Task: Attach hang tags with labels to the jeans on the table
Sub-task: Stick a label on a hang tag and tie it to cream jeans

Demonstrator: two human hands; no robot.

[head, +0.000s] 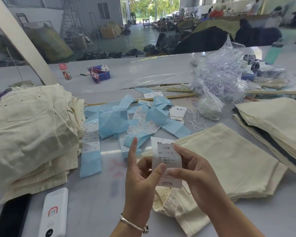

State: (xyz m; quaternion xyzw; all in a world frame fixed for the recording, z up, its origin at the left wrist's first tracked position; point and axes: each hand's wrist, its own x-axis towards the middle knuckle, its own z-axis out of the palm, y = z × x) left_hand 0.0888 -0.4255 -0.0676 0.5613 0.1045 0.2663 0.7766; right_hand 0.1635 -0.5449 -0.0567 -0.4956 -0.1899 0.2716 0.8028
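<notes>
I hold a white hang tag [167, 159] upright in front of me, with a printed label reading 1103# and S on its face. My left hand [142, 175] pinches the tag's left edge, thumb on the label and forefinger raised. My right hand [191, 170] grips the right edge, its thumb pressing the lower part of the label. Cream jeans [220, 161] lie flat under my hands, waistband towards me. Blue label backing strips and loose labels [132, 120] are strewn across the table's middle. More hang tags with strings [177, 114] lie behind them.
A tall stack of cream jeans [32, 129] sits at the left, another folded pile [278, 127] at the right. A white power bank [54, 214] and a black phone [12, 218] lie near the front left. A bag of plastic fasteners [217, 76] stands behind.
</notes>
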